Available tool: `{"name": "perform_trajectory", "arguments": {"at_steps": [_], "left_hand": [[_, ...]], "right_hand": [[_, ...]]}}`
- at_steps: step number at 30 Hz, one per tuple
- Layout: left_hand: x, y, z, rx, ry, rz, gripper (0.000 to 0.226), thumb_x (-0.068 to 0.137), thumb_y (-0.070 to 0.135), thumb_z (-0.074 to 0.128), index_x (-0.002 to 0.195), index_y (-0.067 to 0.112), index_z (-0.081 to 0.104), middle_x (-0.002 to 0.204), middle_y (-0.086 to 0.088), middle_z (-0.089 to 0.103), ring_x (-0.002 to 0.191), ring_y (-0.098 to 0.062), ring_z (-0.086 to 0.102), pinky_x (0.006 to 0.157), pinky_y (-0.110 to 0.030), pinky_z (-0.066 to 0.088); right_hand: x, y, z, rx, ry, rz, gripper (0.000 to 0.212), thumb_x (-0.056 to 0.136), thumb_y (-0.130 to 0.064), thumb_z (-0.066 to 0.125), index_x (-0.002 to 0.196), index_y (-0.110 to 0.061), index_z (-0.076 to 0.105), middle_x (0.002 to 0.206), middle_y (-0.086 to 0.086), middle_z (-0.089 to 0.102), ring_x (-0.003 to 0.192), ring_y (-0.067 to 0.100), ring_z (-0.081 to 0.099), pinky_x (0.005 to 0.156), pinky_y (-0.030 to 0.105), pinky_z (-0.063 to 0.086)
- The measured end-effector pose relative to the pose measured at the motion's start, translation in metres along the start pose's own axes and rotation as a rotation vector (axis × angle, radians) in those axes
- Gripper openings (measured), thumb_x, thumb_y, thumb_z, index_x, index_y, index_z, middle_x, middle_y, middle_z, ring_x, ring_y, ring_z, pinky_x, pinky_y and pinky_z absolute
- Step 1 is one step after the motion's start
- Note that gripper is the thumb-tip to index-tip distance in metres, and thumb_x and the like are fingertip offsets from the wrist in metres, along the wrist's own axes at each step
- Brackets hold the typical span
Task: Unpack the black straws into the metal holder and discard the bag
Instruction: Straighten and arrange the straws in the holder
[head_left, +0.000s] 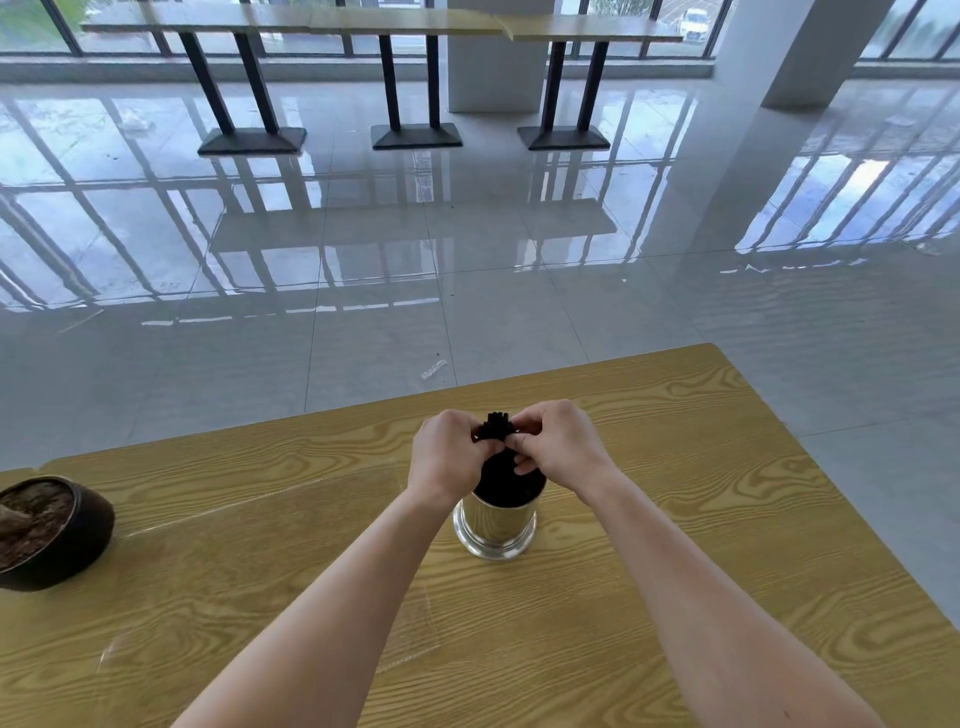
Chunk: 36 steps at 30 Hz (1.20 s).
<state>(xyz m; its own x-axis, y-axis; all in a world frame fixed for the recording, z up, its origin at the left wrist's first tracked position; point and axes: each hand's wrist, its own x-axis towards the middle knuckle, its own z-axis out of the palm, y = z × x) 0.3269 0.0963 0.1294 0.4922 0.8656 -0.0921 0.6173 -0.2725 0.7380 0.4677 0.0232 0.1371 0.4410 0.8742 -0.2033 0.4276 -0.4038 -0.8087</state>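
Observation:
A shiny metal holder (494, 527) stands upright on the wooden table (675, 519). A bundle of black straws (500, 467) stands in it, their tops sticking out above my fingers. My left hand (449, 453) and my right hand (558, 441) both pinch the bundle near its upper end, fingers curled, thumbs meeting in front of it. Any clear bag around the straws is too faint to tell apart from them. The lower part of the bundle is hidden inside the holder.
A dark round pot (49, 530) with soil sits at the table's left edge. The table's far edge runs just beyond my hands; glossy tiled floor lies past it, with a small clear scrap (434, 369) on it. High tables (322, 23) stand by the windows.

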Motion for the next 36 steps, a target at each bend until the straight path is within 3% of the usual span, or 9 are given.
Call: {"name": "perform_trajectory", "arguments": {"at_steps": [1, 4, 7, 11, 17, 23, 26, 31, 36], "left_hand": [[-0.001, 0.0, -0.001, -0.004, 0.0, -0.009, 0.001, 0.082, 0.022, 0.077, 0.082, 0.02, 0.077, 0.071, 0.005, 0.071, 0.073, -0.018, 0.066, 0.059, -0.027, 0.046], [-0.008, -0.004, 0.002, -0.042, 0.063, -0.04, 0.047, 0.079, 0.024, 0.08, 0.124, 0.018, 0.067, 0.089, -0.001, 0.074, 0.09, -0.021, 0.069, 0.077, -0.029, 0.05], [-0.015, -0.01, 0.006, -0.1, 0.131, -0.019, 0.058, 0.08, 0.023, 0.079, 0.135, 0.018, 0.059, 0.09, 0.001, 0.071, 0.09, -0.019, 0.067, 0.082, -0.03, 0.051], [-0.024, -0.012, 0.01, -0.007, 0.151, 0.152, 0.059, 0.089, 0.019, 0.07, 0.144, 0.025, 0.05, 0.106, -0.001, 0.07, 0.1, -0.019, 0.064, 0.09, -0.032, 0.049], [-0.022, -0.01, 0.012, 0.147, 0.16, 0.254, 0.05, 0.094, 0.026, 0.064, 0.142, 0.019, 0.053, 0.121, -0.005, 0.067, 0.11, -0.025, 0.064, 0.087, -0.031, 0.048], [-0.024, -0.018, 0.012, -0.056, 0.261, 0.03, 0.059, 0.087, 0.029, 0.075, 0.14, 0.017, 0.051, 0.092, 0.004, 0.065, 0.089, -0.015, 0.06, 0.081, -0.026, 0.038], [-0.024, -0.022, 0.012, -0.085, 0.293, -0.078, 0.047, 0.087, 0.033, 0.076, 0.128, 0.014, 0.063, 0.085, 0.003, 0.066, 0.084, -0.016, 0.062, 0.078, -0.027, 0.041], [-0.023, -0.015, 0.013, 0.031, 0.249, -0.049, 0.016, 0.096, 0.03, 0.064, 0.099, 0.021, 0.077, 0.083, 0.001, 0.063, 0.077, -0.02, 0.059, 0.064, -0.03, 0.041], [-0.024, -0.016, 0.009, 0.201, 0.218, 0.009, 0.026, 0.099, 0.028, 0.058, 0.079, 0.021, 0.073, 0.07, 0.004, 0.049, 0.061, -0.019, 0.049, 0.048, -0.028, 0.029]], "right_hand": [[0.0, 0.001, 0.002, -0.015, 0.008, 0.003, 0.017, 0.088, -0.011, 0.075, 0.105, -0.01, 0.074, 0.08, 0.005, 0.077, 0.058, 0.012, 0.074, 0.061, 0.027, 0.062], [-0.002, 0.005, 0.007, -0.057, 0.053, -0.018, 0.028, 0.087, -0.014, 0.077, 0.113, -0.016, 0.065, 0.08, 0.003, 0.073, 0.053, 0.009, 0.072, 0.053, 0.02, 0.056], [-0.005, 0.009, 0.008, -0.083, 0.102, -0.066, 0.037, 0.087, -0.014, 0.076, 0.121, -0.018, 0.063, 0.082, -0.001, 0.069, 0.053, 0.009, 0.07, 0.051, 0.019, 0.055], [-0.012, 0.009, 0.009, -0.254, 0.18, -0.206, 0.043, 0.086, -0.014, 0.075, 0.127, -0.019, 0.065, 0.097, 0.0, 0.071, 0.087, 0.018, 0.067, 0.081, 0.035, 0.057], [-0.014, 0.006, 0.011, -0.321, 0.189, -0.255, 0.038, 0.087, -0.012, 0.072, 0.124, -0.019, 0.068, 0.109, 0.006, 0.072, 0.101, 0.023, 0.064, 0.089, 0.035, 0.051], [-0.013, 0.015, 0.006, -0.306, 0.264, -0.196, 0.05, 0.086, -0.021, 0.078, 0.133, -0.014, 0.062, 0.095, -0.002, 0.069, 0.085, 0.012, 0.058, 0.078, 0.023, 0.043], [-0.012, 0.02, 0.006, -0.334, 0.28, -0.145, 0.044, 0.086, -0.027, 0.077, 0.128, -0.014, 0.067, 0.09, -0.003, 0.066, 0.083, 0.012, 0.055, 0.074, 0.024, 0.04], [-0.009, 0.017, 0.011, -0.358, 0.299, -0.133, 0.032, 0.086, -0.033, 0.077, 0.115, -0.019, 0.075, 0.095, -0.001, 0.072, 0.087, 0.016, 0.063, 0.068, 0.024, 0.038], [-0.007, 0.016, 0.014, -0.362, 0.283, -0.109, 0.031, 0.087, -0.037, 0.074, 0.115, -0.023, 0.075, 0.099, -0.003, 0.072, 0.092, 0.017, 0.065, 0.067, 0.025, 0.038]]}}
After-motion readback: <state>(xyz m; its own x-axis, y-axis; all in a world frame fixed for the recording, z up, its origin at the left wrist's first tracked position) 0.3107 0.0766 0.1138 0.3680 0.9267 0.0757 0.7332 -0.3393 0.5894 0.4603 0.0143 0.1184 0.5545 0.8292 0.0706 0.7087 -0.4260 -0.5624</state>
